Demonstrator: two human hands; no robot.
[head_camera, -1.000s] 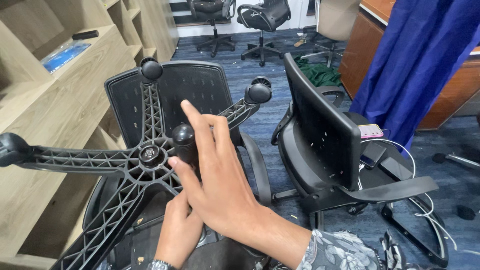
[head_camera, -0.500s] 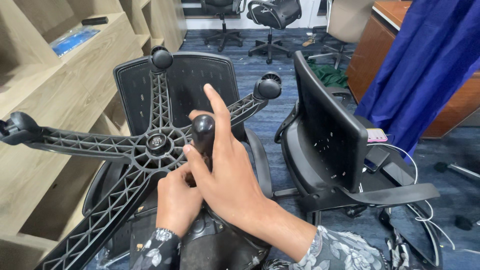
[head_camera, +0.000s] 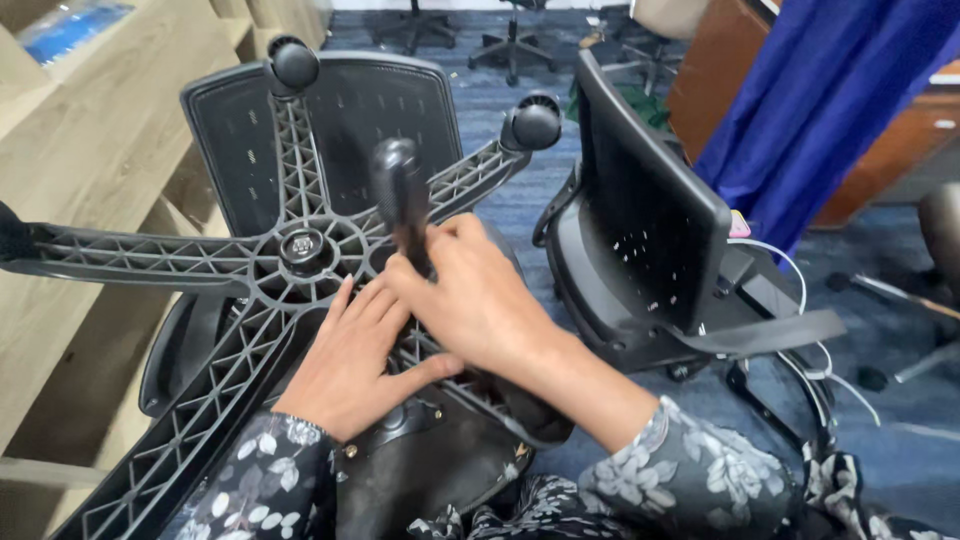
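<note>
Blue carpeted office floor, upturned five-star chair base (head_camera: 300, 245), right hand (head_camera: 475, 300) clamped on a caster (head_camera: 400, 195), left hand (head_camera: 350, 360) flat, fingers spread on the base.

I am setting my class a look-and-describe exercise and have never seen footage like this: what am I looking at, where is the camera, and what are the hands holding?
The picture comes from a camera worn on a person's head, looking down at their own two bare hands. In front of them an office chair is turned upside down, so its black star-shaped chair base faces up, with small wheels at the arm tips. The right hand grips a dark handle that sticks up near the middle. The left hand rests flat on the base. A second chair stands to the right, wooden shelves to the left, and a blue curtain hangs behind.
</note>
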